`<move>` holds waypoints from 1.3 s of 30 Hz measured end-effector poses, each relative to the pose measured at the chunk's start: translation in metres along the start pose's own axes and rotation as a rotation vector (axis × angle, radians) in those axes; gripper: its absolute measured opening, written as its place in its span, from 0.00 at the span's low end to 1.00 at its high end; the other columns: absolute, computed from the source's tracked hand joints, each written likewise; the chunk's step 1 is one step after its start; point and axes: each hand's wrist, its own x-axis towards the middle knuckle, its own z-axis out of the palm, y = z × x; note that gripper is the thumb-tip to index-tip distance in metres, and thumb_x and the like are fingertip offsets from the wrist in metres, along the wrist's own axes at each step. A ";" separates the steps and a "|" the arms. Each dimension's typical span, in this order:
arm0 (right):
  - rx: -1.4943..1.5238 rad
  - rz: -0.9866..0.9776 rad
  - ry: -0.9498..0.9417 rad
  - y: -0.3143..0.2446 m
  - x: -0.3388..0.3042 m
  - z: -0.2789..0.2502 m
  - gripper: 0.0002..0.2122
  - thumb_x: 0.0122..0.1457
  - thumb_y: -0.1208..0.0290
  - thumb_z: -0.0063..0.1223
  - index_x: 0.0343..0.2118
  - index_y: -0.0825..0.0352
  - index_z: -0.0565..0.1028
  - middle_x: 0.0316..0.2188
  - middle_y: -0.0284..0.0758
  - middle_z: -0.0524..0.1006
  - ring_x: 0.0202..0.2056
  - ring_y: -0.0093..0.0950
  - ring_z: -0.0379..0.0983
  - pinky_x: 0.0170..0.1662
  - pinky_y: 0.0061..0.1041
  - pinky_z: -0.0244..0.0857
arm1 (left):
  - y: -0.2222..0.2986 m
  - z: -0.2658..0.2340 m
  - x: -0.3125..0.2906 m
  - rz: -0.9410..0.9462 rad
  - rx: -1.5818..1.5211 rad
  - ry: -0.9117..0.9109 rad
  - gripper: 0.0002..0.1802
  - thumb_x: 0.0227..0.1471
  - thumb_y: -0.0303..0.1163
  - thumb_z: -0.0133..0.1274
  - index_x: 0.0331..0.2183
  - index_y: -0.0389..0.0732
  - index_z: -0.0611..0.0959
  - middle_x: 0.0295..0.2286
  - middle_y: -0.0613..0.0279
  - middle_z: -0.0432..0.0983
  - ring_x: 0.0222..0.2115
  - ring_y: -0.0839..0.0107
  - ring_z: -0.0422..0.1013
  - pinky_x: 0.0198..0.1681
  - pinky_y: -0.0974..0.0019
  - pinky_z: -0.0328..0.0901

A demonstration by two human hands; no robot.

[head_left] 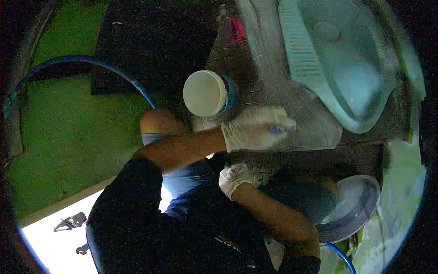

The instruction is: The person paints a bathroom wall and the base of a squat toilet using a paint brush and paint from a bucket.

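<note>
My left hand (258, 131), in a pale, thin glove, reaches over the edge of a raised grey slab (299, 123). Its fingers are bent round a small purple thing (278, 129), mostly covered by the hand and slightly smeared, so its kind does not show. Near my knees, my right hand (234, 179), gloved too, is closed in a fist; whatever it may hold is hidden. A pale blue-green squat toilet (301, 57) is set in the slab ahead to the right. Beyond my left wrist stands a white-and-blue bucket (205, 93), its pale round face toward me.
A blue hose (107, 64) arches across the left over a green surface (68, 137). A large round metal basin (360, 205) is by my right knee, with another blue hose piece (340, 255) below it. A pink item (237, 30) lies on the dark tiles. Footwear (70, 222) rests at the bright lower left.
</note>
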 end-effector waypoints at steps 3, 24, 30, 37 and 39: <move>0.127 0.106 -0.094 0.004 -0.003 -0.032 0.10 0.50 0.70 0.46 0.26 0.66 0.80 0.26 0.43 0.79 0.30 0.37 0.77 0.35 0.37 0.69 | -0.015 -0.034 0.038 -0.336 0.080 0.105 0.12 0.45 0.33 0.60 0.36 0.44 0.83 0.32 0.61 0.77 0.34 0.68 0.74 0.40 0.68 0.68; 0.031 0.056 -0.170 0.004 -0.003 -0.041 0.11 0.52 0.70 0.46 0.33 0.66 0.80 0.30 0.41 0.79 0.33 0.39 0.77 0.32 0.42 0.67 | 0.034 0.036 0.027 0.043 0.030 0.001 0.05 0.47 0.31 0.51 0.28 0.40 0.77 0.26 0.53 0.69 0.30 0.57 0.71 0.34 0.57 0.66; 0.064 0.172 -0.167 0.002 -0.006 -0.054 0.10 0.51 0.70 0.47 0.30 0.64 0.81 0.29 0.39 0.80 0.35 0.35 0.78 0.32 0.38 0.68 | 0.003 -0.016 0.042 -0.069 0.162 0.104 0.12 0.47 0.34 0.53 0.36 0.43 0.81 0.30 0.56 0.73 0.32 0.57 0.73 0.35 0.61 0.69; 0.097 0.136 -0.208 0.004 -0.002 -0.045 0.11 0.52 0.69 0.48 0.34 0.64 0.81 0.33 0.40 0.80 0.36 0.35 0.78 0.37 0.37 0.69 | 0.011 0.004 0.046 0.124 0.682 -0.072 0.22 0.39 0.30 0.53 0.42 0.41 0.75 0.25 0.58 0.69 0.25 0.59 0.71 0.27 0.59 0.68; 0.103 0.137 -0.218 0.002 -0.002 -0.051 0.11 0.52 0.68 0.48 0.34 0.64 0.81 0.34 0.40 0.80 0.37 0.36 0.77 0.37 0.38 0.69 | 0.019 0.020 0.038 0.105 0.802 -0.084 0.30 0.40 0.33 0.55 0.49 0.44 0.73 0.32 0.59 0.72 0.32 0.61 0.71 0.29 0.60 0.69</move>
